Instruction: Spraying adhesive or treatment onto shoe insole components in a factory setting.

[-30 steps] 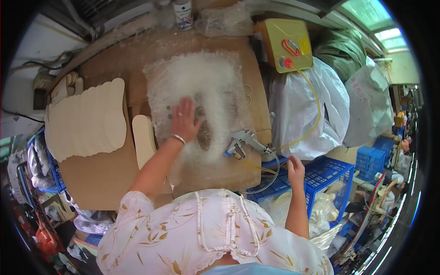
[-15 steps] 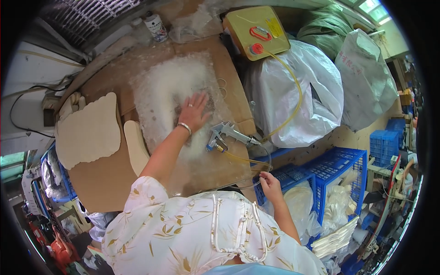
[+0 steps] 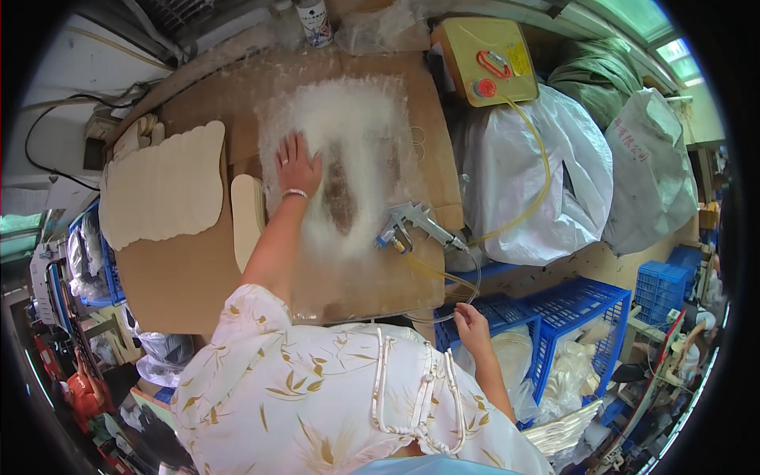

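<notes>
My left hand [image 3: 298,168] lies flat with fingers spread at the left side of a whitish, crusted patch [image 3: 372,103] on brown cardboard. A darker worn area shows in the middle of that patch. To its left stands a small stack of cream insole-shaped pieces [image 3: 248,210], beside a wide, overlapping row of similar cream pieces [image 3: 166,186]. A silver spray gun [image 3: 413,224] rests at the patch's lower right. Lower down, my right hand [image 3: 475,328] has its fingers closed on a thin clear hose [image 3: 476,277] that runs from the gun.
A yellowish square can [image 3: 475,47] with a red cap stands at the back; a yellow hose [image 3: 545,170] leads from it. White sacks [image 3: 546,190] and a grey sack [image 3: 653,174] fill the right. Blue crates [image 3: 582,309] with bagged items stand below. A spray can [image 3: 315,22] is at the back.
My left hand has moved left across the whitish patch, from its middle to its left side. My right hand stays by the hose. The whole view has shifted slightly.
</notes>
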Demonstrator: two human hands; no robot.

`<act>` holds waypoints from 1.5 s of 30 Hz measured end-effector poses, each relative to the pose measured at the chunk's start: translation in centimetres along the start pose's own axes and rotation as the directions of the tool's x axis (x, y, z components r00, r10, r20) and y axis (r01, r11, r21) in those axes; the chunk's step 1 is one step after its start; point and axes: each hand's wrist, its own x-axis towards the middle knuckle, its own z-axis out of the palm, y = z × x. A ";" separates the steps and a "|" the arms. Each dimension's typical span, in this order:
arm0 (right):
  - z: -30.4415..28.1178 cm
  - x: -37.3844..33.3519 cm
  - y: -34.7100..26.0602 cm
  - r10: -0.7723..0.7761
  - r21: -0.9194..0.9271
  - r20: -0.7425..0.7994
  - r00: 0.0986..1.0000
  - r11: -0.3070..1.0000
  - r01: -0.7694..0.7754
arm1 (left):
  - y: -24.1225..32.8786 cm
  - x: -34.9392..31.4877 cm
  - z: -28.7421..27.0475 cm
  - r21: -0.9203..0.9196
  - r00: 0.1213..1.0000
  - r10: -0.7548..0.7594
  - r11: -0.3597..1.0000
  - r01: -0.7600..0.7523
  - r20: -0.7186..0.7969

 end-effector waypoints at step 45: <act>3.5 8.5 -9.2 -0.564 -0.491 -0.111 0.818 0.747 0.448 | 9.2 -6.1 -1.0 -0.110 0.855 0.464 0.886 -0.451 0.231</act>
